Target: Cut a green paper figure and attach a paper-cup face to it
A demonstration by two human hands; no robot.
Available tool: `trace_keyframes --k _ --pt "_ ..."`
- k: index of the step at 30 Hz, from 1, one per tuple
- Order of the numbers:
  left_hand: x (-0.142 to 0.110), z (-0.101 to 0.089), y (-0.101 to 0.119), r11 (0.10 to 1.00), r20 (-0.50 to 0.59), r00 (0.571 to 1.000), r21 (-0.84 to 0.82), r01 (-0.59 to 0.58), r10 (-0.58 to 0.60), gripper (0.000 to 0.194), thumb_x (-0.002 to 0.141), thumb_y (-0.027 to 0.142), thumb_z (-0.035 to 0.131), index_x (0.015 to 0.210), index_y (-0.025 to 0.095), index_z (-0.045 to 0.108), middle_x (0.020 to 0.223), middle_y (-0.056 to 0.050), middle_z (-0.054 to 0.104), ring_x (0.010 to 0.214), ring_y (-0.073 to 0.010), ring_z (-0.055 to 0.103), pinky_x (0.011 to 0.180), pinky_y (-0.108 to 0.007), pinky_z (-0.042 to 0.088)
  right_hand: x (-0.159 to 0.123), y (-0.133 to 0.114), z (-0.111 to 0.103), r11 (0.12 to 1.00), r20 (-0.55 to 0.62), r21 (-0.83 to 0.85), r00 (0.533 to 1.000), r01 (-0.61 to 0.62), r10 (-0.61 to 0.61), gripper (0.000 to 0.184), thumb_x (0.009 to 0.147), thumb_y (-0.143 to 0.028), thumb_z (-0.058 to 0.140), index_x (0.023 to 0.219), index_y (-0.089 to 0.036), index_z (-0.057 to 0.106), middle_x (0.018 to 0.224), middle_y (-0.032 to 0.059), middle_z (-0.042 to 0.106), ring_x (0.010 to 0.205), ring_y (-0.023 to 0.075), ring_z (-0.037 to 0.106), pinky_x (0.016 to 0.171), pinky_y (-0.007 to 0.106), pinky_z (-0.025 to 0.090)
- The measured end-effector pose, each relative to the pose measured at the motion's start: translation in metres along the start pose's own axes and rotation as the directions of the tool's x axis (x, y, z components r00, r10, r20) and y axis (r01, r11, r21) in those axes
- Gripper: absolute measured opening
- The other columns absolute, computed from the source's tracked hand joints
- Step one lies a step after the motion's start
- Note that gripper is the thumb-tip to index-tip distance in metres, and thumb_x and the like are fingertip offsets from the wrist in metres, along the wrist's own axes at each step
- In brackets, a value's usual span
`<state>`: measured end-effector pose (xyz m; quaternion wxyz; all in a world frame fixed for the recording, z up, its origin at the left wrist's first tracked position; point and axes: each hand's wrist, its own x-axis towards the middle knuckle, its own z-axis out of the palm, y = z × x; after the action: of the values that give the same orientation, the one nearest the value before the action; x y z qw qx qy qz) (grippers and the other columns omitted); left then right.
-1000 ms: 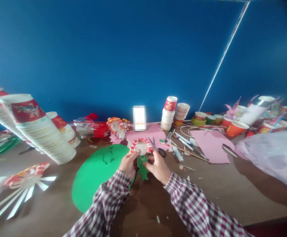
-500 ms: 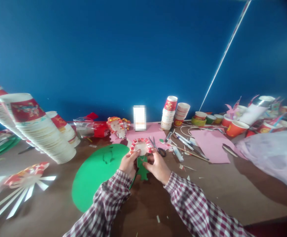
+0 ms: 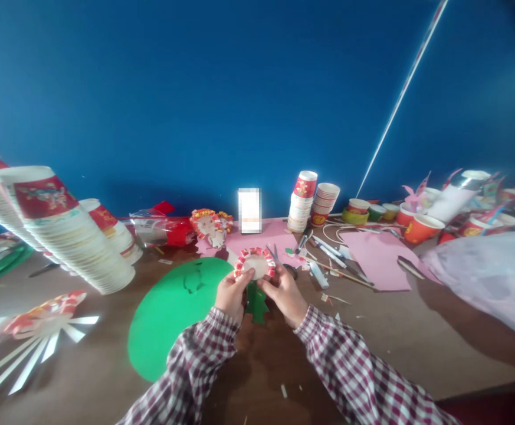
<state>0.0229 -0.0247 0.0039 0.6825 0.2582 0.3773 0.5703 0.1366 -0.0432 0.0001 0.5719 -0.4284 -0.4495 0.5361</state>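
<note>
Both my hands hold a small paper craft flower [image 3: 256,263], a white disc ringed with curled red and white strips. My left hand [image 3: 230,294] pinches its lower left edge. My right hand [image 3: 286,293] pinches its lower right edge. A green cut-out leaf piece [image 3: 256,302] hangs below the flower, between my hands. Both sleeves are red and white plaid.
A green paper oval [image 3: 169,316] lies left of my hands on the brown table [image 3: 394,336]. Tall stacks of paper cups [image 3: 62,236] lie on the left. Scissors [image 3: 289,269], pens, pink paper [image 3: 376,251], cup stacks [image 3: 304,200] and orange cups [image 3: 420,229] crowd the back.
My hands have lifted the flower slightly and closed in under it, covering more of the green leaf piece. The view shifted a little.
</note>
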Motion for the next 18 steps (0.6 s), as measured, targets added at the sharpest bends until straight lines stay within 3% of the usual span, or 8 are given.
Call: trace_keyframes --k 10,15,18 --pt "-0.0029 0.0041 -0.0001 0.999 0.002 0.999 0.012 -0.043 0.043 0.039 0.045 0.027 0.085 0.075 0.010 0.067 0.071 -0.005 0.070 0.068 -0.0139 0.064 0.068 -0.023 0.049 0.0003 -0.0043 0.0004 0.998 -0.022 0.045 0.999 0.047 -0.046 0.034 0.066 -0.023 0.068 0.095 -0.019 0.051 0.075 -0.0020 0.059 0.073 0.0163 0.060 0.076 0.032 0.048" --pt "-0.0049 0.0035 0.0003 1.000 0.039 0.999 0.024 -0.014 0.013 0.039 0.048 0.028 0.084 0.078 0.010 0.067 0.071 -0.007 0.070 0.067 -0.0173 0.065 0.064 -0.026 0.051 -0.0004 -0.0078 0.0009 0.999 -0.025 0.037 0.999 0.033 -0.032 0.041 0.065 -0.024 0.069 0.101 -0.019 0.050 0.083 0.0010 0.064 0.075 0.0171 0.061 0.072 0.030 0.049" --pt "-0.0049 0.0027 0.0016 0.999 0.035 0.999 0.037 0.011 -0.012 0.041 0.047 0.025 0.084 0.079 0.009 0.067 0.068 -0.007 0.069 0.061 -0.0164 0.064 0.057 -0.024 0.050 -0.0008 -0.0073 0.0005 0.999 -0.035 0.033 0.999 0.016 -0.015 0.043 0.065 -0.023 0.068 0.104 -0.019 0.049 0.077 -0.0010 0.063 0.067 0.0149 0.060 0.064 0.027 0.048"
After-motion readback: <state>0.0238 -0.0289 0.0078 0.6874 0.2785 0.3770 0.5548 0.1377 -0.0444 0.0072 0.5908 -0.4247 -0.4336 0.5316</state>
